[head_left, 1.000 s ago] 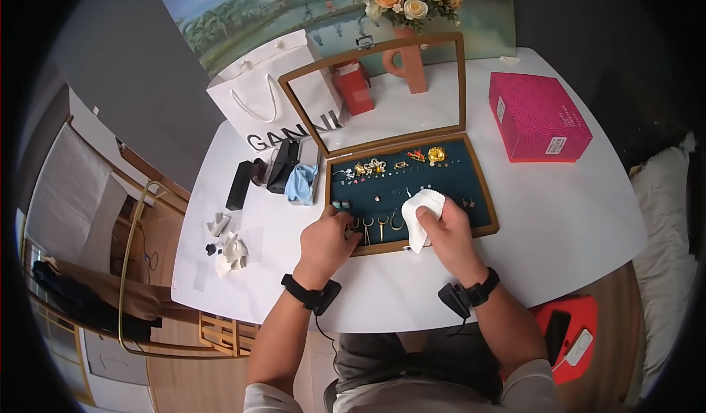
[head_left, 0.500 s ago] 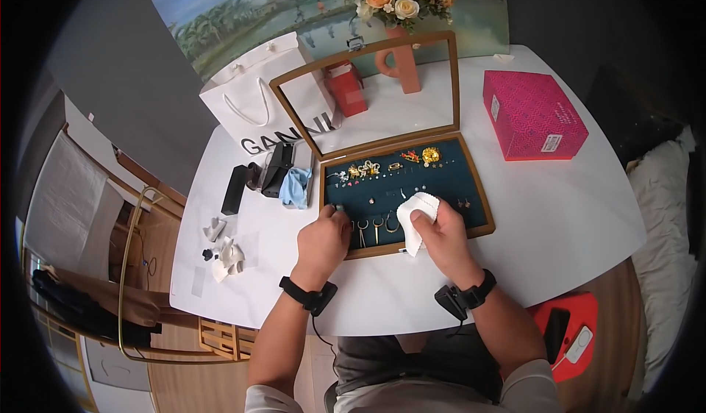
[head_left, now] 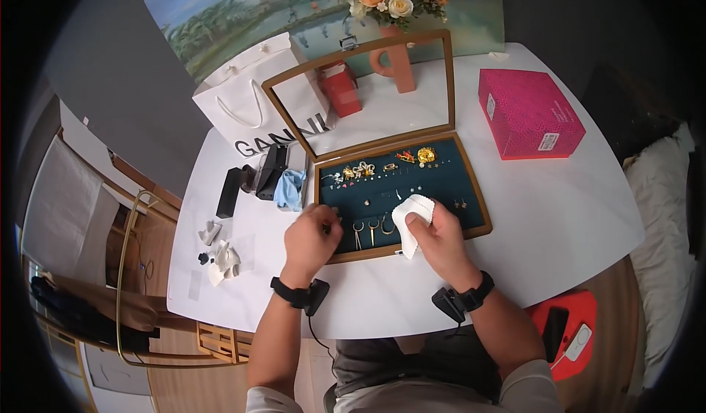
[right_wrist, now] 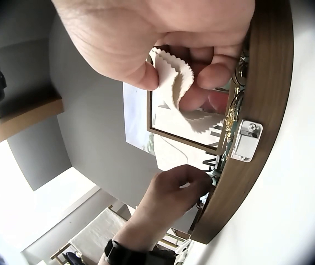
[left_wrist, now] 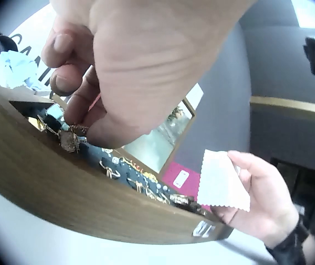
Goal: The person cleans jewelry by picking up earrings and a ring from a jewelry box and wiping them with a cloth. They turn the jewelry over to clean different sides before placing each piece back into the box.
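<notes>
A wooden jewellery box (head_left: 482, 177) with a dark green lining lies on the table, its glass lid (head_left: 360, 97) standing up. My left hand (head_left: 312, 240) is at the box's front left corner. There its thumb and forefinger pinch a small gold jewellery piece (left_wrist: 69, 142), mostly hidden from the head view. My right hand (head_left: 441, 240) holds a white cloth (right_wrist: 171, 83) with zigzag edges between thumb and fingers, over the front right of the box. Hoop earrings (head_left: 373, 230) hang in the front row between the hands, and gold pieces (head_left: 359, 169) line the back row.
Left of the box are a blue cloth (head_left: 290, 189), a black case (head_left: 271, 174), a black box (head_left: 228, 192) and crumpled scraps (head_left: 225, 264). A white paper bag (head_left: 228, 111), red box (head_left: 340, 89) and flower vase (head_left: 401, 67) stand behind. A pink box (head_left: 531, 115) is at right.
The left hand has shifted left along the box's front corner, uncovering more of the hanging earrings. My right hand keeps its hold on the white cloth. The head view has turned slightly.
</notes>
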